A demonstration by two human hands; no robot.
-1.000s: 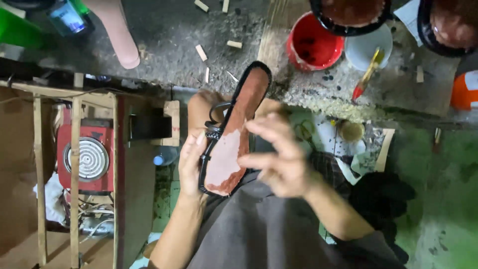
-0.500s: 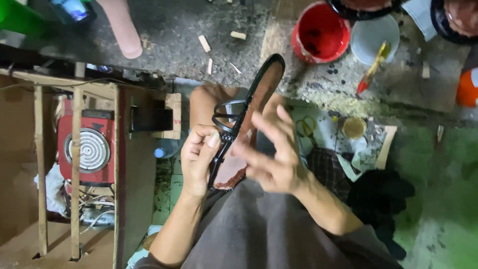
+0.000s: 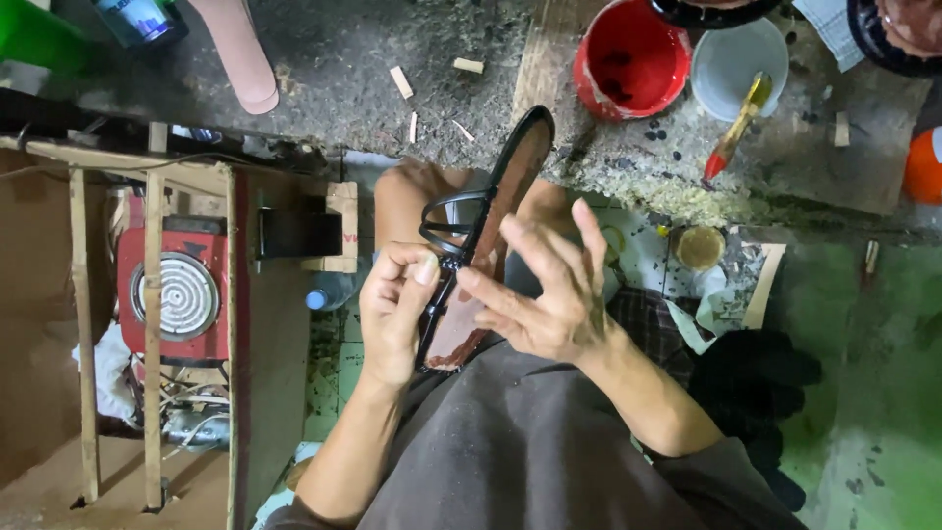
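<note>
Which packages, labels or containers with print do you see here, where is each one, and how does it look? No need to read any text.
Can: top left on the floor, cylindrical, with a blue and white printed label.
Green container: far top left, bright green, partly cut off by the picture's edge.
Plastic bottle: beside the wooden frame, left of the left hand, clear with a blue cap.
Small jar: right of the right hand, round, yellowish.
No signs or screens.

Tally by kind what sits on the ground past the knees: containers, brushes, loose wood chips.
Containers: 2 (red bucket, white bucket)
Brushes: 1 (red-handled brush)
Wood chips: 3 clearly seen ()
Total: 6
</note>
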